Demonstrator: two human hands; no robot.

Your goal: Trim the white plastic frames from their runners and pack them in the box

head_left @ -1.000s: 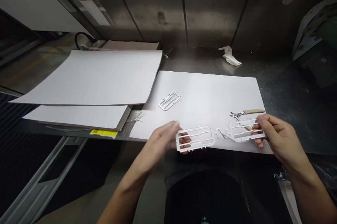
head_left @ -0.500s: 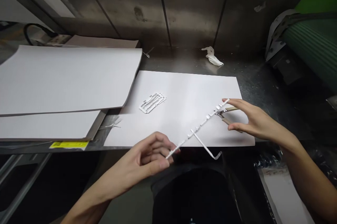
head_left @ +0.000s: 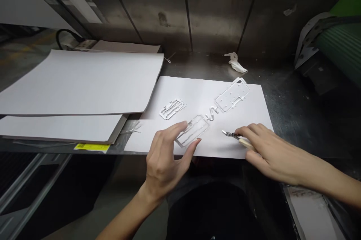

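Observation:
A white moulded plastic piece, two flat frames joined by a wavy runner (head_left: 211, 114), lies flat on a white sheet (head_left: 197, 89) on the metal bench. My left hand (head_left: 166, 159) rests its fingertips on the near frame (head_left: 193, 131). The far frame (head_left: 232, 95) lies free. My right hand (head_left: 266, 149) lies over the tan handles of small cutting pliers (head_left: 235, 136), whose metal jaws stick out to the left.
A small stack of trimmed white frames (head_left: 173, 108) lies on the same sheet. Large white boards (head_left: 79, 82) are stacked at the left. A crumpled white scrap (head_left: 235, 62) sits near the metal back wall. A green machine (head_left: 341, 44) stands at the right.
The plastic piece was held in the air between both hands; now it lies flat on the sheet. My right hand let go of it and moved onto the pliers.

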